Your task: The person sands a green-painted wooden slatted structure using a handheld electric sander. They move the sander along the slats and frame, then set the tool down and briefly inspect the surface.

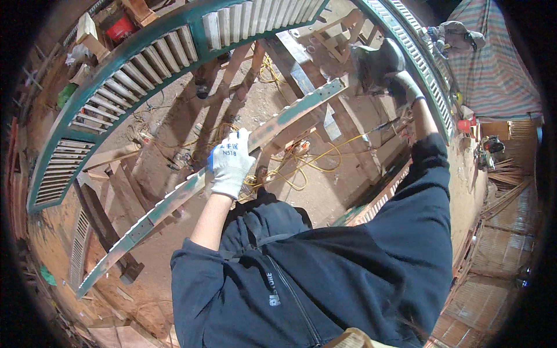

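Note:
A long louvered shutter [293,112] stands edge-on, slanting from lower left to upper right, its green paint worn to bare wood in places. My left hand [231,161], in a white and blue glove, is closed over the shutter's edge near its middle. Stretched out to the upper right, my right hand [406,87] wears a grey glove. Its fingers close around a dark grey, rounded object [380,61], too blurred and shaded to name. That object is beyond the shutter's upper right end.
Large green-framed shutters [200,40] with pale slats curve across the far side, and another [426,75] stands at the right. Yellow cords [301,168] lie tangled on the dusty floor among timber pieces. A co-worker [455,36] is at the far right near a striped sheet [493,64].

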The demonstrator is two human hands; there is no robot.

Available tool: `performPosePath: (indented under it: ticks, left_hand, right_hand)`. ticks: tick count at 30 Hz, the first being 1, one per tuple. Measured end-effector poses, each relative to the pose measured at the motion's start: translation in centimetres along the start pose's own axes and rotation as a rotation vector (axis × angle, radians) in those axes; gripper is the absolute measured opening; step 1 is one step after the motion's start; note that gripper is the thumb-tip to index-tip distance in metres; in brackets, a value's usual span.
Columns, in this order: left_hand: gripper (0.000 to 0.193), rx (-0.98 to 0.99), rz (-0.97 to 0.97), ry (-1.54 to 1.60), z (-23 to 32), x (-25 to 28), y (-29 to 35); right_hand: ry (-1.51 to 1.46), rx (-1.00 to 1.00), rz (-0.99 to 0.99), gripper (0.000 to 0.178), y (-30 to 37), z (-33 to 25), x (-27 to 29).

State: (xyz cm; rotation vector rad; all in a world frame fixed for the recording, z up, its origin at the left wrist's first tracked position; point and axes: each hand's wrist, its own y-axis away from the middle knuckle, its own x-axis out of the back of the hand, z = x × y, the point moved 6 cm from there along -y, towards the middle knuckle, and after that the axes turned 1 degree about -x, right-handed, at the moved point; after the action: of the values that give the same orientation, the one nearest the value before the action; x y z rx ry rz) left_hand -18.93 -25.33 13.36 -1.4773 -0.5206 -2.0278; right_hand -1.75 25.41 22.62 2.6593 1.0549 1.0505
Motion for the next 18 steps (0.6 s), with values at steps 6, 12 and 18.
performPosePath:
  ticks: [6,12,18]
  left_hand:
    - [0.054,-0.015,-0.007,0.036,0.0,-0.2,0.0]
    - [0.056,0.004,-0.060,0.036,-0.2,-0.4,-0.1]
    - [0.058,0.007,-0.008,0.062,-0.5,-0.5,0.0]
  right_hand:
    - [0.331,0.053,-0.115,0.022,5.5,-1.1,-5.6]
    - [0.307,0.098,-0.091,0.033,3.4,-1.6,-3.4]
    - [-0.005,-0.047,-0.121,0.014,-3.9,-1.4,-0.2]
